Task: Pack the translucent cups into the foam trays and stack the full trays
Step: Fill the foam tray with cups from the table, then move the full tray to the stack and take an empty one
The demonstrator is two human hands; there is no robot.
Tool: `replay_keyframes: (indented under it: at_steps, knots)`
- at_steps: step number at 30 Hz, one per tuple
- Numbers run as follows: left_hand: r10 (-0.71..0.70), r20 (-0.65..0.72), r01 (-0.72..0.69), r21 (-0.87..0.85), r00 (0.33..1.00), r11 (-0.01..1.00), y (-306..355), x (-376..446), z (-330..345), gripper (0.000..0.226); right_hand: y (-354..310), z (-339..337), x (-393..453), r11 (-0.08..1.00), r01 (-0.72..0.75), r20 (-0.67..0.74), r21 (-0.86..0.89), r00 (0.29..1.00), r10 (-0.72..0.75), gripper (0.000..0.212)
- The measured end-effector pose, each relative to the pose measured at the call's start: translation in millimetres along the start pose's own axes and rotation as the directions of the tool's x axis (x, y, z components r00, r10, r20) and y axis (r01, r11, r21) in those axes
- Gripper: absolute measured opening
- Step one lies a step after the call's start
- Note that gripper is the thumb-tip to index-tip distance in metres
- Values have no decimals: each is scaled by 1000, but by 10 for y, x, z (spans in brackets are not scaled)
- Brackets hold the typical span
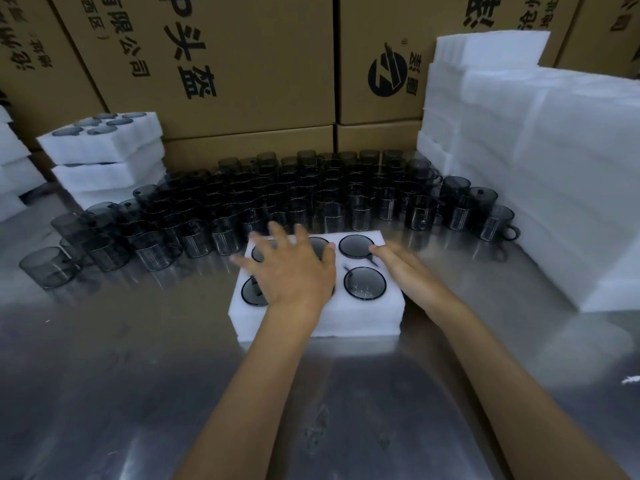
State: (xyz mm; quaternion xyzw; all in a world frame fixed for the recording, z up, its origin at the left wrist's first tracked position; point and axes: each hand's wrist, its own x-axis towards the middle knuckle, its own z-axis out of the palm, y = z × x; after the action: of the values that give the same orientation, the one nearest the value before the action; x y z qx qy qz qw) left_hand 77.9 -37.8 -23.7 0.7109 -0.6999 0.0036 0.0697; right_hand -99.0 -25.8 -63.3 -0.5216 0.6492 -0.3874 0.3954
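hands (294, 268) flat on white foam tray (322, 317)

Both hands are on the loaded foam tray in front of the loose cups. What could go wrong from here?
1. The white foam tray is soft; lifting it by its ends might flex it and loosen the smoky translucent cups.
2. The left hand lies spread over the cups, the right hand beside them; a forward shove could topple the loose grey handled cups close behind.
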Motion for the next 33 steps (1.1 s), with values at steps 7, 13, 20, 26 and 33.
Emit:
replay_keyframes:
  at_steps: [7,13,20,26,33]
  knots:
    - [-144,73,159,-264,987,951,-326,21,-137,69,-115,132,-132,873,75,-108,481,994,-25,30]
    - [-72,-68,43,-365,995,930,-497,12,-275,58,-158,62,-228,782,-199,242,590,968,64,56]
    - [-151,-47,7,-941,987,339,-973,225,-520,22,-346,-91,-254,581,-161,220,798,975,-31,45]
    - [-493,-150,41,-933,857,356,-1233,545,-97,26,-870,79,-77,568,-99,141,817,990,-29,40]
    - [-271,-335,-106,-782,903,614,-1388,884,383,40,-1716,842,501,689,-77,125,720,992,-20,54]
